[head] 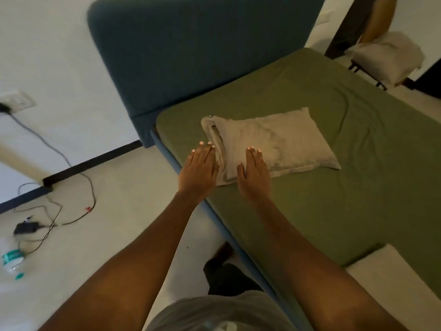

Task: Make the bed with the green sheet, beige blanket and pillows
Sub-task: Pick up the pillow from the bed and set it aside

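Observation:
The green sheet (322, 187) covers the mattress and shows a few wrinkles. One beige pillow (281, 139) lies flat on it near the dark blue headboard (191, 51). My left hand (199, 168) is flat with straight fingers at the pillow's open left end. My right hand (254, 173) lies flat on the pillow's near edge, fingers straight. A second pale pillow (386, 56) sits on a chair beyond the bed's far side. A pale folded cloth (393, 280) lies on the bed at the lower right; I cannot tell if it is the blanket.
The bed's blue frame edge (214, 218) runs just in front of me. On the floor to the left lie cables (71, 211), a black charger (25, 227) and a plastic bottle (12, 259). A wall socket (14, 101) is at the left.

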